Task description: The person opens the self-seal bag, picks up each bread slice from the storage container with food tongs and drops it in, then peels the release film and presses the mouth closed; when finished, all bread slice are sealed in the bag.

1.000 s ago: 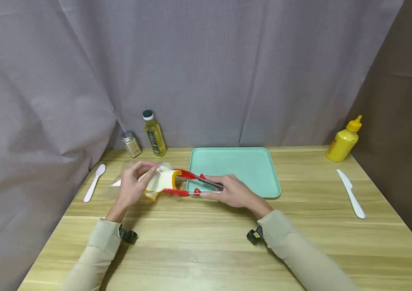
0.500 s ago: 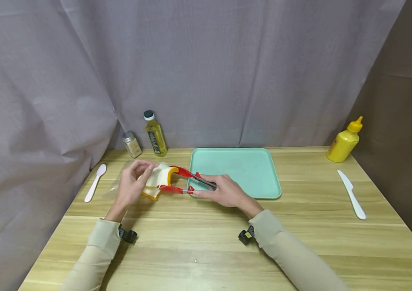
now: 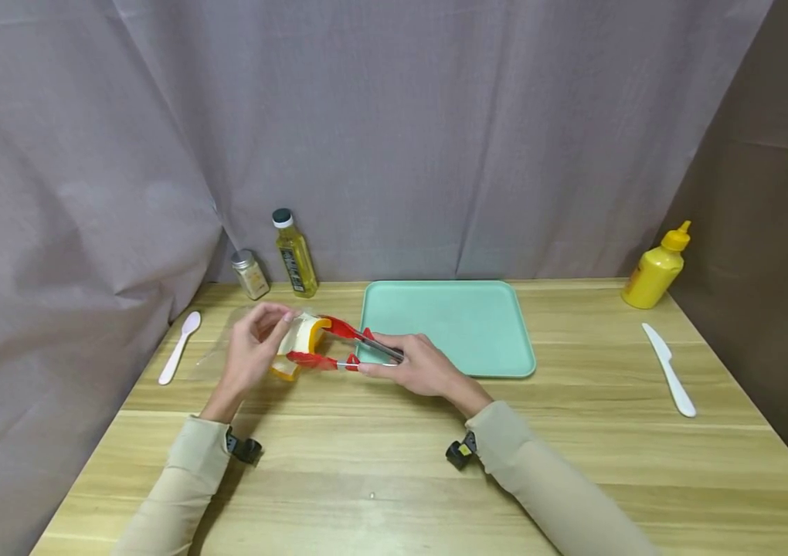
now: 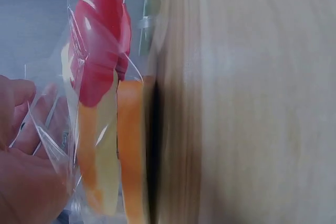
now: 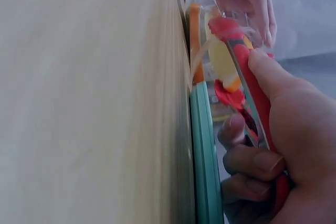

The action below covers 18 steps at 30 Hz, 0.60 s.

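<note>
A: Near the bottom of the head view, why do both forearms lie over the wooden table?

B: I think they steady the hands. The right hand, just left of the frame centre, has its fingers curled around the red tongs, thumb on the upper arm. The tong tips are narrow and pinch the bread slice, which sits left of centre, partly inside a clear plastic bag.

A: And the left hand?

B: Its fingertips pinch the upper edge of the bag, probably to keep the mouth open for the tongs. The left wrist view shows the red tips and the orange crust behind the film.

A: What lies farther back?

B: The green tray is in the centre, just beside the right hand. A white spoon is at the left, a white knife at the right. At the back stand a spice jar, an oil bottle and, far right, a yellow squeeze bottle.

A: What differs from one second ago?

B: The right hand and the tongs are now more to the left, so the tips reach deeper over the bread. The left hand is almost where it was.
</note>
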Each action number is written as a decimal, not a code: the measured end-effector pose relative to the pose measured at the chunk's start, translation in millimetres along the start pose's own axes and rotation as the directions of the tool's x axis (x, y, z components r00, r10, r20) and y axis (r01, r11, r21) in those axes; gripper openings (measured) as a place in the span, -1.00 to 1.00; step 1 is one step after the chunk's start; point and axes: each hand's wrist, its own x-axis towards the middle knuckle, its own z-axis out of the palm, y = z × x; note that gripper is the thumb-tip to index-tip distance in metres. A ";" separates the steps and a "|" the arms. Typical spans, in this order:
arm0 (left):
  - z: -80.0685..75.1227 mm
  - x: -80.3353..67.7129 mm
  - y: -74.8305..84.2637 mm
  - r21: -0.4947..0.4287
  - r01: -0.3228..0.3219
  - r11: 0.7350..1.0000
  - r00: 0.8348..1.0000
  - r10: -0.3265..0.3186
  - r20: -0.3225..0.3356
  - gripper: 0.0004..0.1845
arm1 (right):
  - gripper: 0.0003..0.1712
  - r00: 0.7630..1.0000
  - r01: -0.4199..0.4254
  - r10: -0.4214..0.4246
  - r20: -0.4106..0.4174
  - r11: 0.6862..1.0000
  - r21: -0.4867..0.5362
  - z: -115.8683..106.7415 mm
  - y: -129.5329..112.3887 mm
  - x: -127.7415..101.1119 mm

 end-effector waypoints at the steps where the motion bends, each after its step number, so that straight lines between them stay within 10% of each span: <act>1: -0.1 -0.1 -0.1 0.003 -0.002 1.000 1.000 0.002 0.001 -0.79 | -0.04 1.000 -0.001 0.001 -0.002 1.000 -0.019 1.3 -1.9 0.3; 18: 5.0 -0.1 -5.2 -0.024 -0.033 0.999 0.999 0.033 0.003 -0.82 | -0.02 0.998 -0.047 0.042 -0.053 0.994 -0.094 11.0 -18.3 1.2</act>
